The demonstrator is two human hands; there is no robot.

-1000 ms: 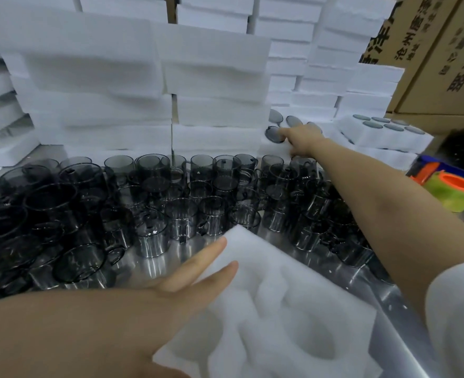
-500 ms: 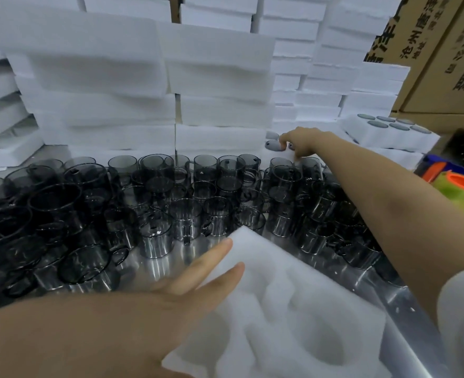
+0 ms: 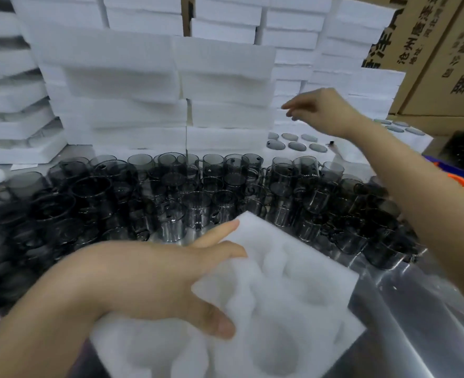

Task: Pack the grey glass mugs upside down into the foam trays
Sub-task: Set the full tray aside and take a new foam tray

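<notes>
My left hand (image 3: 154, 282) had hold of the empty foam tray (image 3: 293, 290) at its near-left corner, thumb pressed on top and fingers (image 3: 220, 231) laid along the far edge. I judged this grip was to steady it at an angle so the moulded pockets faced me, ready to be filled. My right hand (image 3: 326, 110) hung in the air with its fingers (image 3: 293, 106) loosely apart and holding nothing, though blur made the fingertips hard to read. It sat above a filled tray (image 3: 296, 144) where round mug bases showed, rims down.

The grey glass mugs (image 3: 187, 192) waiting to be packed stood upright and tightly crowded on the worktop (image 3: 416, 309), just beyond the empty tray. None was in its pockets. Packed that closely, with handles turned every way, lifting one could knock its neighbours. Foam stacks (image 3: 171, 77) walled off the back and cardboard boxes (image 3: 430, 50) stood at the right, so reach room looked narrow.
</notes>
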